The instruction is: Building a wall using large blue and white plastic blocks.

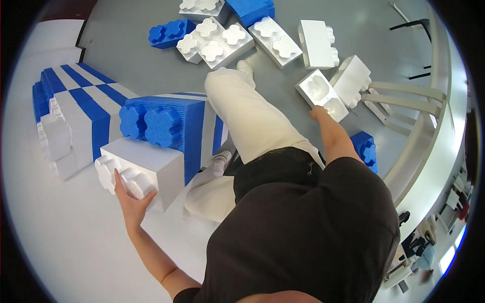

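Observation:
Against the studs of a large white foam building block (pixel 142 155) rests my left hand (pixel 132 200), fingers spread over them. That block touches a blue block (pixel 163 121) with two large studs, both at the near end of a blue-and-white striped stack. Away on the other side of my body, my right hand (pixel 319 112) has its fingers closed at the edge of a white block (pixel 322 94) whose hollow side faces up. Behind that one, another white block (pixel 350 81) lies on the grey floor. The right fingertips are partly hidden.
More striped blocks (pixel 85 102) stand along the white wall at left. Loose white blocks (pixel 227 45), a small blue block (pixel 172 34) and a larger blue one (pixel 252 11) lie ahead. White chair legs (pixel 405 98) and a blue block (pixel 364 151) are at right.

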### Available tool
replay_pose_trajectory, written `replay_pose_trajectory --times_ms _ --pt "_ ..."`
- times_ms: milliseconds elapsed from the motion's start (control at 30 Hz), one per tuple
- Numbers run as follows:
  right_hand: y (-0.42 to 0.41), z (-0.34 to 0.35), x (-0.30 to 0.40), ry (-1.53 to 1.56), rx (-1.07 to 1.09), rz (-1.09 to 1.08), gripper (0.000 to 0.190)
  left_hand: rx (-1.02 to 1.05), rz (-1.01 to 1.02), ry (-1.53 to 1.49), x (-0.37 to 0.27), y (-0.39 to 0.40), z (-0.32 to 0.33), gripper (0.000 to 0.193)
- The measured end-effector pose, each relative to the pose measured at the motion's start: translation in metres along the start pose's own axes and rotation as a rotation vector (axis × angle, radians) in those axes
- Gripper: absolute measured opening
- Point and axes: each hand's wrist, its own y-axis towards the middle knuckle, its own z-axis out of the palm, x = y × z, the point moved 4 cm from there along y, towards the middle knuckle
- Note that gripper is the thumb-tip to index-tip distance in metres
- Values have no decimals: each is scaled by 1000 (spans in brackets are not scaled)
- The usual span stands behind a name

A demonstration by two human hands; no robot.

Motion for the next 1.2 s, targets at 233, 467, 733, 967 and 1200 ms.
replay_pose_trajectory --times_ms 233,467,733,967,1200 --pt "-58 -15 63 6 -135 7 48 82 85 323 32 2 -30 132" --pt "-13 -23 79 -58 -111 90 63 68 -32 461 51 10 -37 131" --pt "24 -32 80 -129 59 94 64 168 -79 596 58 18 -36 136" --pt "63 -13 58 -147 61 22 68 182 -46 632 53 25 -35 135" --pt "-9 -24 25 101 -349 -239 45 167 1 604 53 22 -35 135"
